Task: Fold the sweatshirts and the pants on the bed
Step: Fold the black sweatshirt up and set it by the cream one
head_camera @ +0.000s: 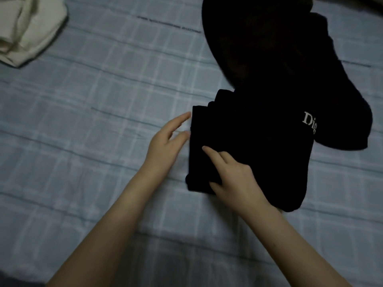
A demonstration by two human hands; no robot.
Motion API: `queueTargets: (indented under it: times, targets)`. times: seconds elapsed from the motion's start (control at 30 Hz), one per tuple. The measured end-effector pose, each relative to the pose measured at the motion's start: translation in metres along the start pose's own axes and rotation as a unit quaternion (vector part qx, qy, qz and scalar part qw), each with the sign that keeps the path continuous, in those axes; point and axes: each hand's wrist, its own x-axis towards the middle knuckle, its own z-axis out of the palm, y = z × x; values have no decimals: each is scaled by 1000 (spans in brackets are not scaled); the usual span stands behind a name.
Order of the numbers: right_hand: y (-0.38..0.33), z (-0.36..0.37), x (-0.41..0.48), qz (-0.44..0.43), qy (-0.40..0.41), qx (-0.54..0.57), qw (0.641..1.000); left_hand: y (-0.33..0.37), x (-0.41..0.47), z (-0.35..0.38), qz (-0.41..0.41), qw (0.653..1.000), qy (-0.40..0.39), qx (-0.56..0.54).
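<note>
The view comes from a wide-angle camera on the person's head, looking steeply down and a little forward onto the bed, whose checked sheet fills most of the frame. It sits close: both forearms enter from the lower edge, and the left hand and right hand lie near the middle at the folded black garment. The upper edge cuts off a cream garment at left and a dark pile at right.

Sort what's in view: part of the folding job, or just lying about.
In the job: folded black garment, black pile behind it, left hand, right hand.
Lying about: cream garment, aside and untouched; plaid sheet.
</note>
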Motion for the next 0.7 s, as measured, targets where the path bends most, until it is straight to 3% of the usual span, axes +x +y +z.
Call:
queueTargets:
  times: [0.07, 0.17, 0.3, 0.7]
  targets:
    - [3, -3, -1, 7, 19, 30, 999, 9, 6, 10, 53, 996, -52, 43]
    - [7, -10, -1, 39, 26, 99, 994, 15, 12, 23, -11, 995, -92, 35]
    - [12, -13, -2, 55, 40, 157, 985, 6, 12, 26, -44, 995, -85, -27]
    - [20, -12, -18, 83, 24, 298, 950, -12, -1, 35, -32, 997, -76, -13]
